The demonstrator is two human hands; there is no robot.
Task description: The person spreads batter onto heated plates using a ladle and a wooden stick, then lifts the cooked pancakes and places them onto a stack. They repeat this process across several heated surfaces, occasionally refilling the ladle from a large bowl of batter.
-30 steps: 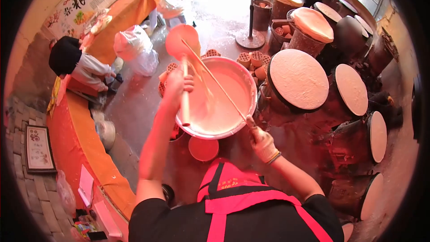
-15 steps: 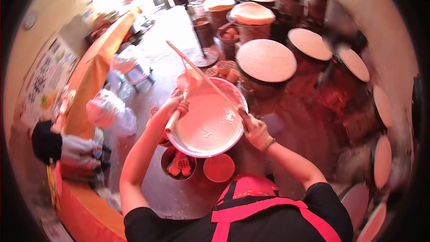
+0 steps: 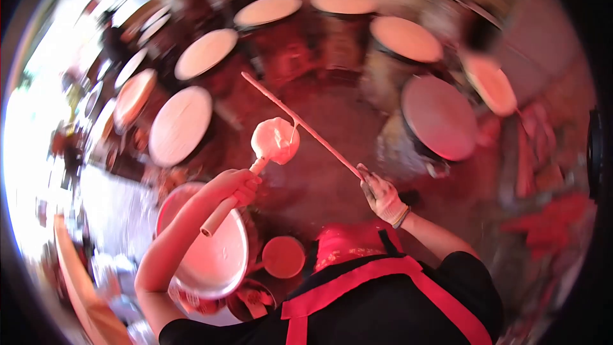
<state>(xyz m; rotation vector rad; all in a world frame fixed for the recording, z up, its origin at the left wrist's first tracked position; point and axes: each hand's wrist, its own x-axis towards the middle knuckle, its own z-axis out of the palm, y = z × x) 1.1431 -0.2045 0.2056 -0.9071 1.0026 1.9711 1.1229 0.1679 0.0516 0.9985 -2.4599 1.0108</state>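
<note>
While the batter-filled ladle (image 3: 275, 141) is held beyond the basin (image 3: 246, 246), its handle gripped in the closed left hand (image 3: 239, 186), the gloved right hand (image 3: 384, 199) grips a stick (image 3: 325, 145); round griddles (image 3: 181, 126) stand in an arc farther out.

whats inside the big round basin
The basin holds a pale liquid. The left forearm and the ladle handle cover part of its surface, and whatever lies beneath the liquid is hidden.
</note>
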